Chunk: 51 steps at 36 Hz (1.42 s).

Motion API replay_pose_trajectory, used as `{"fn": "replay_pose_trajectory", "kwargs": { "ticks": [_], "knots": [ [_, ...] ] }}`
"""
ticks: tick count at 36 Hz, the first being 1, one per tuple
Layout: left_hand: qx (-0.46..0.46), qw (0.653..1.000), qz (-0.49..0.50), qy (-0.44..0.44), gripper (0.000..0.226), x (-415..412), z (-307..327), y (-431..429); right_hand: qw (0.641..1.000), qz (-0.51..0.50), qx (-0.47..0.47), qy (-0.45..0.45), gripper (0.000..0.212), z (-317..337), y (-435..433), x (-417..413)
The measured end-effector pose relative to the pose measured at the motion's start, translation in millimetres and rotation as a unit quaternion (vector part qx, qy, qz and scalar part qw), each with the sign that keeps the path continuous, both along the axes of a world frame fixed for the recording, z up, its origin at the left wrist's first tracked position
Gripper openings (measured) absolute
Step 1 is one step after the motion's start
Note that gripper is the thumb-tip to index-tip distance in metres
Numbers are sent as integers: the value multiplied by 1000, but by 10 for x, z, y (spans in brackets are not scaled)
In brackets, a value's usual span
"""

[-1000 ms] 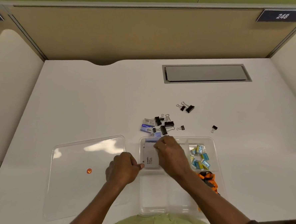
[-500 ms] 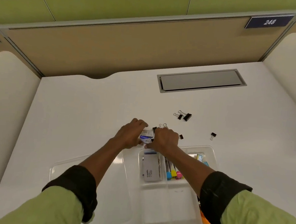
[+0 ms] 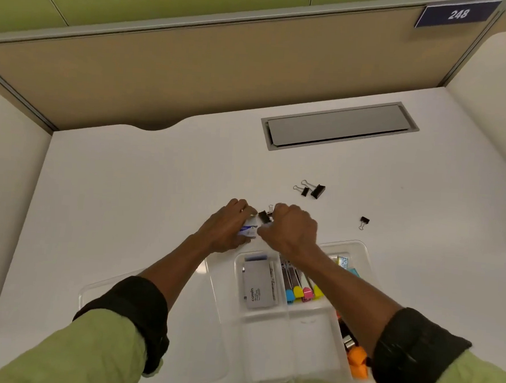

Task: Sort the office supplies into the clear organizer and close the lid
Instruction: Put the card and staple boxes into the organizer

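The clear organizer (image 3: 363, 251) lies open at the desk's near edge. It holds a grey box (image 3: 259, 286), highlighters (image 3: 302, 292), small blue packets (image 3: 345, 263) and an orange item (image 3: 357, 360). Its lid (image 3: 203, 306) lies flat to the left. Just beyond the organizer, my left hand (image 3: 228, 228) grips a small white and blue box (image 3: 248, 230). My right hand (image 3: 291, 229) is curled over the loose pile beside it, its fingertips hidden. A black binder clip (image 3: 264, 216) shows between the two hands.
Two black binder clips (image 3: 312, 190) lie farther back, and a single one (image 3: 363, 221) lies to the right. A grey cable hatch (image 3: 338, 127) is set into the white desk near the tan partition. My sleeves cover part of the lid and organizer.
Both hands left the organizer and reached forward to the pile of small boxes and clips. In the last half second they hardly moved.
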<state>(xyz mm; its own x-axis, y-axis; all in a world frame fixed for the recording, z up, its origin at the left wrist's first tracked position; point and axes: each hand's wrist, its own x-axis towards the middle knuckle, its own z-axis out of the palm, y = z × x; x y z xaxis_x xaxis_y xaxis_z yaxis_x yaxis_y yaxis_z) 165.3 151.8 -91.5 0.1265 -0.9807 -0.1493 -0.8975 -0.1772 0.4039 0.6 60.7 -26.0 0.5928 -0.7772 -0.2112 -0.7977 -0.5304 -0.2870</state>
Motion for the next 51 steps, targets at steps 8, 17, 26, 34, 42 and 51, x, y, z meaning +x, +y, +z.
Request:
{"fn": "replay_pose_trajectory", "kwargs": {
  "ticks": [8, 17, 26, 34, 42, 51],
  "knots": [
    [-31, 993, 92, 68, 65, 76, 2, 108, 987, -10, 120, -108, 32, 437, 449, -809],
    [-134, 937, 260, 189, 63, -139, 365, 524, 974, 133, 174, -65, 40, 123, 1201, -1296],
    [-143, 864, 370, 308, 57, -764, 710, 1375, 987, 138, 82, -18, 39, -32, 1528, -1197],
    [-127, 830, 428, 335, 55, -1147, 662, 1940, 980, 198, 24, 14, 43, -185, 1683, -1437],
    [-120, 874, 389, 267, 63, -1268, 733, 2037, 963, 256, 8, 84, 62, -336, 1812, -1415],
    [-108, 930, 274, 221, 62, -1380, 713, 2071, 984, 129, 98, -68, 27, -142, 1748, -1404]
  ]
}}
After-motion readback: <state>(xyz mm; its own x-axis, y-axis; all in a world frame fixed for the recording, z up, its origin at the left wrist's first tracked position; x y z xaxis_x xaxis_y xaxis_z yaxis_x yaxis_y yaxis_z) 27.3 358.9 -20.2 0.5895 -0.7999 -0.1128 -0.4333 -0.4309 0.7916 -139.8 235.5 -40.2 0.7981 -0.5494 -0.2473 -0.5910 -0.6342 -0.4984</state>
